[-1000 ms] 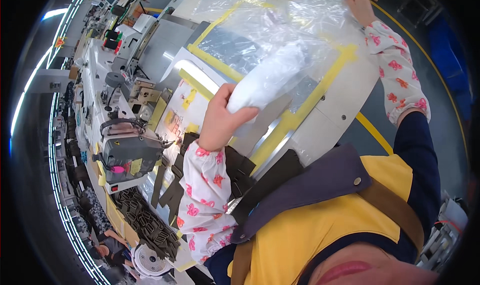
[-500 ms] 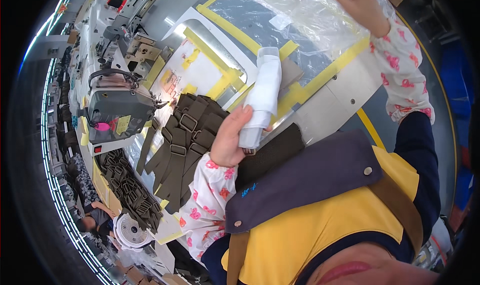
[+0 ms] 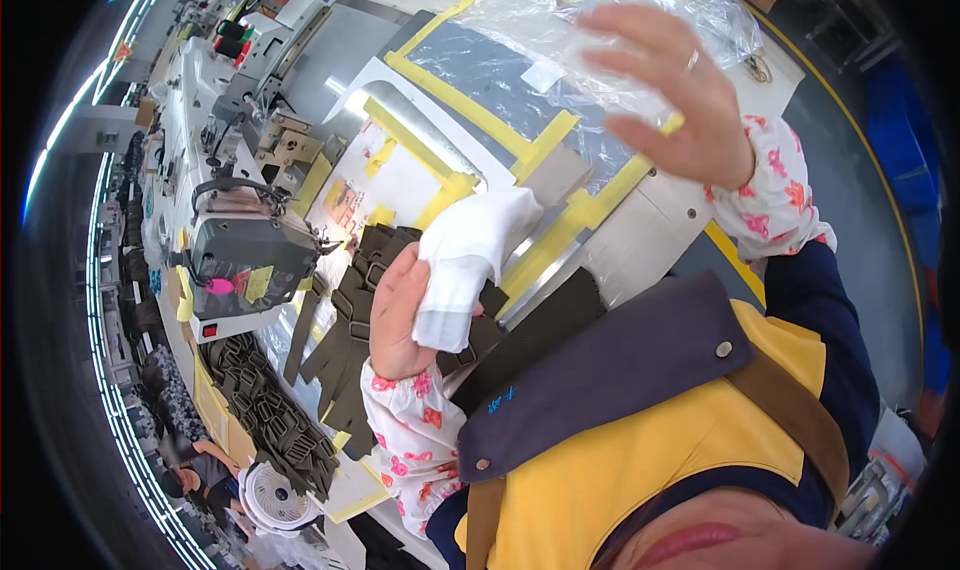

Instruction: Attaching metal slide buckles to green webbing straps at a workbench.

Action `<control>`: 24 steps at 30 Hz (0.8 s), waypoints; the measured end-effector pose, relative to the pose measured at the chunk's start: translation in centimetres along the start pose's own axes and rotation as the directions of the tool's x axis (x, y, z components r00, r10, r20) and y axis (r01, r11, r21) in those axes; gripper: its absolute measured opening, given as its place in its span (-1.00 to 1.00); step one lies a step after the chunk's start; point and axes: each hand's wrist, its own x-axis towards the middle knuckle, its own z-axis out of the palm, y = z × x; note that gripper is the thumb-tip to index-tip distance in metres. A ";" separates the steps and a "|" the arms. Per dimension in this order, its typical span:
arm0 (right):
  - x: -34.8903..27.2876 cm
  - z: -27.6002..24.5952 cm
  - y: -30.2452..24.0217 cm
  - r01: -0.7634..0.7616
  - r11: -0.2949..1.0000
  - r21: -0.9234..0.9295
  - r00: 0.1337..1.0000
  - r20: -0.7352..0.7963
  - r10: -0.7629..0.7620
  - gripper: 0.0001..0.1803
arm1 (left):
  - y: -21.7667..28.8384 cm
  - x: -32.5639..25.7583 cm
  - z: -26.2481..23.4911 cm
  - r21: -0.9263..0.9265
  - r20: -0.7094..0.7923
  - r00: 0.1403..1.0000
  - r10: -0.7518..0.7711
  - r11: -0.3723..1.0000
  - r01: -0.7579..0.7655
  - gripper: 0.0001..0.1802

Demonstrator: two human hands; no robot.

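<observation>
1. Head view, left hand: the left hand (image 3: 400, 315) is closed around a white folded cloth (image 3: 465, 260), thumb and fingers clamped on its lower part, so that the upper end sticks up and flops over toward the right. The cloth is held in the air above the near edge of the tabletop (image 3: 640, 240), just over a pile of dark brown strap pieces (image 3: 355, 320).

2. Head view, right hand: the right hand (image 3: 670, 95) is open, fingers spread and lifted, with a ring on one finger. It hovers over a sheet of clear plastic film (image 3: 600, 20) (crumpled and glossy) that lies across the far part of the tabletop; whether the fingertips touch the film I cannot tell.

3. Head view, work surface: yellow tape strips (image 3: 500, 135) frame a grey panel under the film, and a further strip runs along the tabletop's near edge.

4. Head view, left side: a sewing machine (image 3: 245, 245) with a grey body stands to the left of the strap pieces, a pink tag and a yellow note stuck on its front. Below it lies a heap of dark buckles (image 3: 275, 420), and a small white fan (image 3: 275, 495) sits near the lower rim.

5. Head view, clothing: both sleeves are white with a red flower print, and a yellow vest (image 3: 640, 450) with a dark collar fills the lower right.
</observation>
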 end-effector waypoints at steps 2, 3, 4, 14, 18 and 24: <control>-1.5 -0.4 3.1 -0.263 0.934 -0.243 0.965 -0.054 0.258 -0.38 | 0.3 -0.6 0.2 0.010 0.033 0.997 0.064 0.998 -0.065 -0.61; -3.2 0.5 5.5 -0.342 0.874 -0.345 0.939 -0.096 0.330 -0.39 | 0.3 -0.6 0.6 0.018 0.066 0.996 0.057 0.998 -0.058 -0.61; -5.8 1.9 7.4 -0.486 0.791 -0.370 0.845 0.033 0.534 -0.39 | 0.3 -0.4 1.0 0.055 0.055 0.995 0.079 0.995 -0.082 -0.61; -6.9 4.8 6.2 -0.614 0.788 -0.051 0.574 0.656 0.490 -0.57 | 0.0 5.4 3.1 0.184 -0.179 0.927 0.330 0.937 -0.298 -0.61; -7.3 2.5 10.7 -0.620 0.785 -0.016 0.781 -0.111 0.614 -0.78 | -2.9 9.5 -1.5 0.355 -0.154 0.975 0.162 0.930 -0.098 -0.67; -14.2 1.0 26.7 -0.647 0.609 -0.459 0.756 -0.285 0.589 -0.56 | -6.8 11.4 -3.5 0.644 -0.083 0.988 0.132 0.764 -0.048 -0.70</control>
